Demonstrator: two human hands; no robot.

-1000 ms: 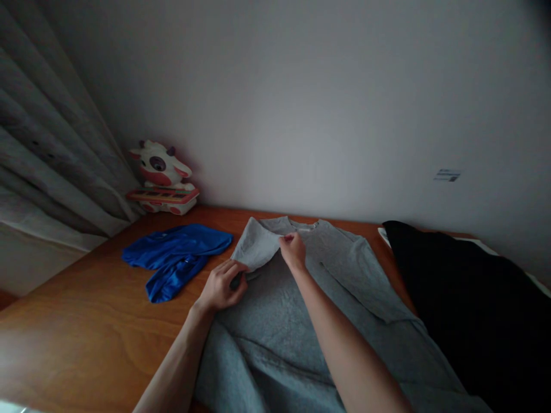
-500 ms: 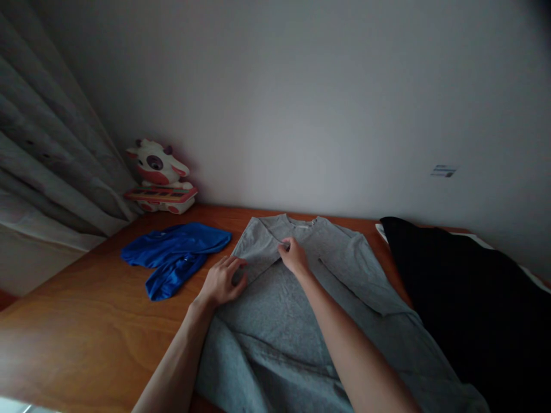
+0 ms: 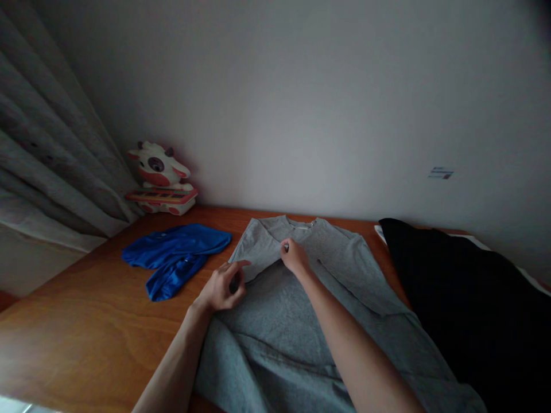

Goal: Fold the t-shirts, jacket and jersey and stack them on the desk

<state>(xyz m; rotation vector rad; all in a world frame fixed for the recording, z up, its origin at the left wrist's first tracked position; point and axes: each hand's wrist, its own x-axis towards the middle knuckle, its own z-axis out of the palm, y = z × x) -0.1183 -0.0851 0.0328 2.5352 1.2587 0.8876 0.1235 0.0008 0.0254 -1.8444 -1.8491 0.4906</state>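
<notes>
Grey shirt (image 3: 279, 307) on table (image 3: 86, 310) | left fingers (image 3: 233, 267) parted | right fingers (image 3: 293, 244) pinching sleeve (image 3: 257, 250)

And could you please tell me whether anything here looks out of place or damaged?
Nothing looks spilled or damaged. The blue cloth lies bunched on the table, untidy next to the spread-out grey shirt; the cow toy behind that cloth seems odd too, being no clothing.

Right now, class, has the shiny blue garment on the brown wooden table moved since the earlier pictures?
No. Judged against the white-and-red plastic cow toy, the shiny blue garment lies in the same place, shifted in neither direction.
</notes>
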